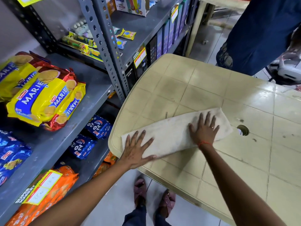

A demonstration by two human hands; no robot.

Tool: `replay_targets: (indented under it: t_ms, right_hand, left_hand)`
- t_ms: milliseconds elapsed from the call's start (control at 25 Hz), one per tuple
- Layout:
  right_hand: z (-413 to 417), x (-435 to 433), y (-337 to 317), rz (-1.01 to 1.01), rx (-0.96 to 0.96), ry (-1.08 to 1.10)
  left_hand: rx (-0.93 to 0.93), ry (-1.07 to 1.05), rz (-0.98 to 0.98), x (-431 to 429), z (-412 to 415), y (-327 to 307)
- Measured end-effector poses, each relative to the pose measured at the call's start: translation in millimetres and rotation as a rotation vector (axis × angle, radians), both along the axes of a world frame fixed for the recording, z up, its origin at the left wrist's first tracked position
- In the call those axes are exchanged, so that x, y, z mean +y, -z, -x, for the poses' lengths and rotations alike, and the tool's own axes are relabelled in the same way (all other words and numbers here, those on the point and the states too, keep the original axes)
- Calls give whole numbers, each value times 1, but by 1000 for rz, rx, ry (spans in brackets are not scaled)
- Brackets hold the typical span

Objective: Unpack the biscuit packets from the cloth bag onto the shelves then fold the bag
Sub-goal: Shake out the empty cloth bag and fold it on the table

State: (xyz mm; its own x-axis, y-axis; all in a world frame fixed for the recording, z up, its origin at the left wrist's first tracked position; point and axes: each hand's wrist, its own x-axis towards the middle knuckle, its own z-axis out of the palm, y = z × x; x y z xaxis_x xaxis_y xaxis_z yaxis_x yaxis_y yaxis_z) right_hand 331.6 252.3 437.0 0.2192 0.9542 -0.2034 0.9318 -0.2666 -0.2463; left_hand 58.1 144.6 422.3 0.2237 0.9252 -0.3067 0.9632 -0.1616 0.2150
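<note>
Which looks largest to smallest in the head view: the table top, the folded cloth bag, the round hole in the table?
1. Table top, by far the largest.
2. Folded cloth bag, lying flat on it under both hands.
3. Round hole, clearly the smallest.

A beige plastic table (203,88), its top moulded in a square grid and scuffed with dirt, fills the right half, with a round hole (243,130) near its middle. Behind its far corner stands a row of dark upright boxes (160,41), one bearing a yellow "SUPER MARKET" price tag (140,57). Above them lie small yellow sachets (127,34), perhaps snacks. At the top right a bystander's leg in blue trousers (260,30) ends in a white shoe (286,69). Below the table, pink sandals (140,188) stand on pale floor tiles (114,201)
</note>
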Motion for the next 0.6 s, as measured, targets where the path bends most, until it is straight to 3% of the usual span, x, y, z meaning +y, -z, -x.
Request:
replay_targets:
  t_ms: [80, 120, 200, 280, 400, 520, 600]
  right_hand:
    - [28, -38, 1, -184, 192, 192]
    - [37, -51, 4, -232, 356, 394]
    - [50, -62, 7, -226, 735, 873]
    - [58, -60, 8, -189, 1109, 1124]
    - [64, -57, 9, 0, 1359, 1185]
    - [55, -58, 6, 87, 1620, 1061]
    - [47, -60, -6, 103, 1778, 930]
  left_hand:
    - [-67, -74, -74, 15, -4, -12]
    - [-99, -107, -92, 28, -9, -15]
    - [-153, -146, -10, 57, -25, -20]
    - [-182, -153, 110, 81, -49, -21]
    - [-291, -196, 291, 97, -73, -20]
    - [-700, -336, 435, 100, -76, -27]
    - [-852, -384, 555, 105, -73, -39]
